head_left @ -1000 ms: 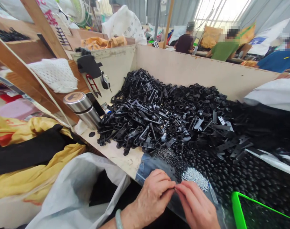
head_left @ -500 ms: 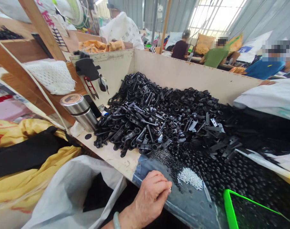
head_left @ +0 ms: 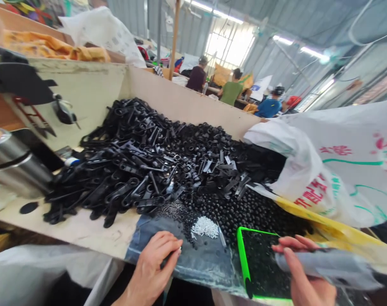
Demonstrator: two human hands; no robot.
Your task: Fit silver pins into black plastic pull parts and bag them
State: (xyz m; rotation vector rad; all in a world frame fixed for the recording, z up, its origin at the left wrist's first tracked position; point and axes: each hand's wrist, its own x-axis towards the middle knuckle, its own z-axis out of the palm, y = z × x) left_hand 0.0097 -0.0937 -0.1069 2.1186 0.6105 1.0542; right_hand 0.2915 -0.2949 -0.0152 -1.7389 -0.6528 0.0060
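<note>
My left hand [head_left: 155, 261] is closed in a pinch over the front of a dark blue cloth mat [head_left: 199, 263]. A tiny white piece shows at its fingertips, too small to name surely. My right hand [head_left: 311, 280] grips a grey cylindrical tool [head_left: 327, 264], blurred, above a green-rimmed black tray [head_left: 241, 250]. Between the hands, a pile of small white pins [head_left: 205, 228] lies on the mat with a thin pointed tool [head_left: 221, 236] beside it. Small black balls [head_left: 253, 214] spread behind the tray. Small dark metal bits [head_left: 170, 209] lie left of the pins.
Black plastic handle-like parts [head_left: 126, 170] are heaped at left, black ring parts [head_left: 199, 140] behind. A steel flask [head_left: 16, 165] stands at far left. A white printed sack [head_left: 308, 170] bulges at right. The wooden bin wall [head_left: 187, 102] runs across the back, several people beyond.
The view has swung right. My right hand has come into view with the grey tool. My left hand stays pinched near the mat's front edge, and its wrist bangle has left the picture.
</note>
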